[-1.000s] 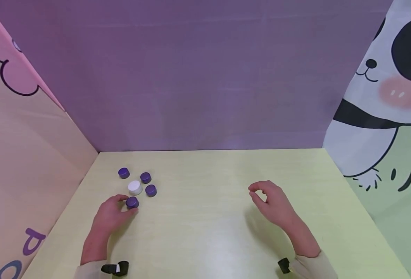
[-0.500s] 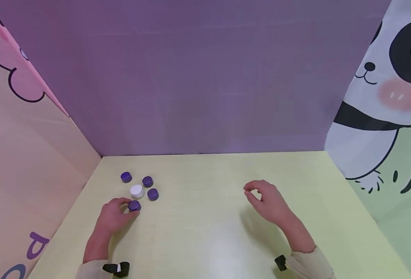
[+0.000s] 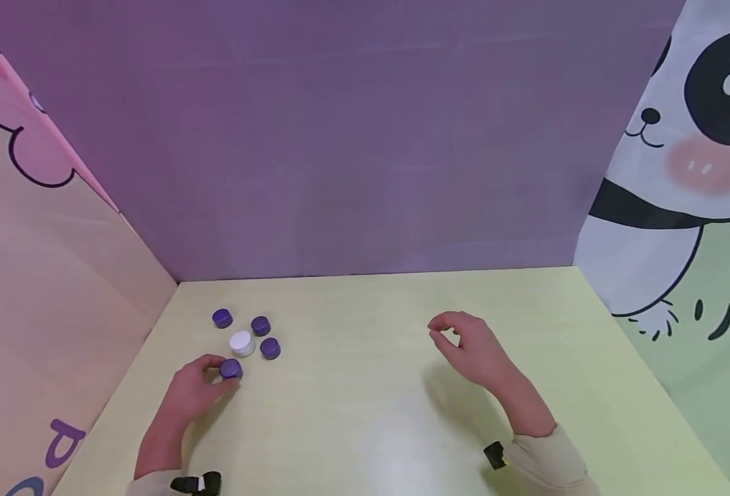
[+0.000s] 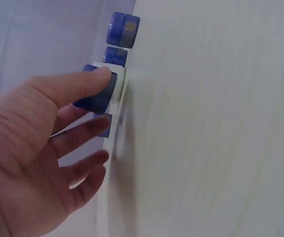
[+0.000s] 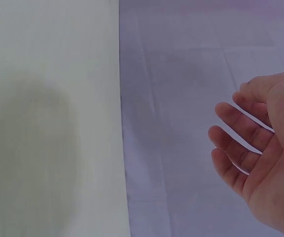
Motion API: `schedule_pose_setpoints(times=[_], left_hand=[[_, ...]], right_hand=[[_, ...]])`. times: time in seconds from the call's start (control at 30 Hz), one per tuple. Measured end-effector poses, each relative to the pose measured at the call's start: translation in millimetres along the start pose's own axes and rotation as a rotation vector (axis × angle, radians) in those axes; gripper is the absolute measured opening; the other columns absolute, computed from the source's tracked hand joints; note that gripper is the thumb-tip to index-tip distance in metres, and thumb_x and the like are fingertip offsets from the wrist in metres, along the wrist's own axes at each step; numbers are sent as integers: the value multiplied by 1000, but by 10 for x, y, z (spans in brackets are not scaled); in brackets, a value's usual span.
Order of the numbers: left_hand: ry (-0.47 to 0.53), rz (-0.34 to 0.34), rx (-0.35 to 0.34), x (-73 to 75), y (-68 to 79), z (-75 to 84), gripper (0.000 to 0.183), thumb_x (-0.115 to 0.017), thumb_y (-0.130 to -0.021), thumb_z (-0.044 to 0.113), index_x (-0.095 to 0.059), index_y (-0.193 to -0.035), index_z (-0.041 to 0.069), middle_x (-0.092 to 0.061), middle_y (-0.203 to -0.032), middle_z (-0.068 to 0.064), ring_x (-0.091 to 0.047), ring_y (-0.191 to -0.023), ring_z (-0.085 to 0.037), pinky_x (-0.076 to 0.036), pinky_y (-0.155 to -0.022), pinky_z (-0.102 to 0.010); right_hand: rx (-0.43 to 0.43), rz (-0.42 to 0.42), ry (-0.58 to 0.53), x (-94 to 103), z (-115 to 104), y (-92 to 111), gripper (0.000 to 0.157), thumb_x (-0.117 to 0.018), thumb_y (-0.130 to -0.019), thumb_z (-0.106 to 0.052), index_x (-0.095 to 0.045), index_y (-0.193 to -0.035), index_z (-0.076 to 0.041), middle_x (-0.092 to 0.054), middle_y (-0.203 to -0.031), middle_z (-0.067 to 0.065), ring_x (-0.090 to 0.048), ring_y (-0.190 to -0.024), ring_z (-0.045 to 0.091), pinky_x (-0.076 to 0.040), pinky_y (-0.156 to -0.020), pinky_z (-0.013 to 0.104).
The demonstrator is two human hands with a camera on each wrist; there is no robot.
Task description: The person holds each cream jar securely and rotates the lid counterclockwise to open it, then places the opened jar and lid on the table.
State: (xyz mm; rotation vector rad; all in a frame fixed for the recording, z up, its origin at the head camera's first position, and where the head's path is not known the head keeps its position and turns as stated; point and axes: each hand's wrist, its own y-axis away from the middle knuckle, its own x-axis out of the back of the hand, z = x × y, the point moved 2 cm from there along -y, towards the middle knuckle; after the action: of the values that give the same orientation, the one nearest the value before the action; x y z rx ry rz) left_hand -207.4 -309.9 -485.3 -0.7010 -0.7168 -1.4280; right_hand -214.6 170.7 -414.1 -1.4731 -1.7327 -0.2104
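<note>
- The left hand (image 3: pixel 194 391) pinches a purple cap (image 3: pixel 231 369) near the worktop's (image 3: pixel 346 386) left edge.
- A white cap (image 3: pixel 242 343) sits just beyond.
- Three other purple caps (image 3: pixel 270 348) surround its far and right sides, toward the far left corner.
- Nearer the right edge, the right hand (image 3: pixel 469 350) hovers, fingers loosely curled.

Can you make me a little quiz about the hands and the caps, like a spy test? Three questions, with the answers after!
1. Which hand pinches a purple cap?
2. Besides the white cap, how many caps show in the head view, counting the pinched one?
3. True or false: the right hand holds nothing.

Key:
1. The left hand.
2. Four: the pinched one plus three other purple caps.
3. True.
</note>
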Motion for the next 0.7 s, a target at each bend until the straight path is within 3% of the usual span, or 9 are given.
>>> schedule_pose_setpoints(times=[0.27,0.43,0.7], left_hand=[[135,4,-108,23,10,180,44,-78,-83,21,-60,-117,-2,-65,-112,-18,-57,-109,-38,-44,-91,-53],[146,10,-161,30,-7,323,42,-78,-83,19,-61,-117,0,-66,-109,-12,-59,-104,-31,-45,-89,-50],[159,4,-204,46,3,520,39,-79,-83,18,-63,-115,3,-67,-106,-8,-61,-101,-28,-46,-88,-50]], right_hand=[[6,-13,0,42,-16,-72,9,-65,-93,-12,-69,-101,-15,-66,-92,-9,-61,-88,13,-51,-70,37],[8,-27,-12,41,-25,-102,9,-65,-92,-10,-69,-99,-15,-67,-90,-9,-62,-89,13,-51,-72,44],[17,-43,-5,32,-68,-125,8,-65,-92,-11,-69,-98,-15,-67,-88,-11,-62,-87,10,-50,-72,37]])
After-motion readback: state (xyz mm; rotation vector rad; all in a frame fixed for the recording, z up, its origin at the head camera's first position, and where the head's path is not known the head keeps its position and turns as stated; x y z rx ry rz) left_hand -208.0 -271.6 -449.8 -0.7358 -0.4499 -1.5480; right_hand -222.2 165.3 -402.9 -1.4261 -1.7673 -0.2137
